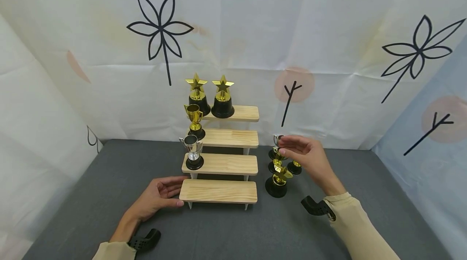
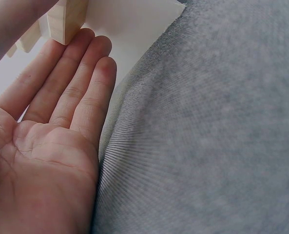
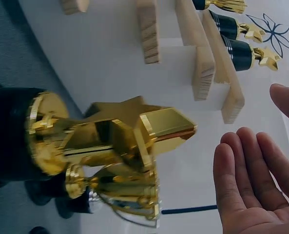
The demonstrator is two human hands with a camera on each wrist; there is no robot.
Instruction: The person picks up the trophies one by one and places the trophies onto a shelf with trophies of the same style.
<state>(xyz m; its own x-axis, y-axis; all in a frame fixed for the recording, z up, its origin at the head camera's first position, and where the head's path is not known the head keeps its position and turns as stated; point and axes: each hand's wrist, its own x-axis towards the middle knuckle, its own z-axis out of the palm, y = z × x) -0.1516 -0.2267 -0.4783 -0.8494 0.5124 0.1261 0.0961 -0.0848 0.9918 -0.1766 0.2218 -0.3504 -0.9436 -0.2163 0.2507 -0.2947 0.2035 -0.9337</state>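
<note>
A tiered wooden stand [image 1: 219, 192] has four steps. My left hand [image 1: 155, 197] is at the left end of its lowest step, fingers extended; in the left wrist view its fingertips meet the wooden edge [image 2: 66, 22]. To the right of the stand, my right hand [image 1: 308, 158] hovers over a group of small trophies, its fingers loosely bent around nothing. Nearest in that group is a gold star trophy [image 1: 276, 187], also large in the right wrist view. Behind it stand a gold cup trophy [image 1: 277, 163] and a silver cup trophy [image 1: 275, 140], with another gold trophy [image 1: 294, 167] partly under the hand.
Two gold star trophies [image 1: 223, 104] stand on the top step. Below them, at the left ends, are a gold cup trophy [image 1: 196, 120] on the second step and a silver one [image 1: 193, 152] on the third. A grey cloth [image 1: 226, 235] covers the table; a printed white curtain [image 1: 240, 29] hangs behind.
</note>
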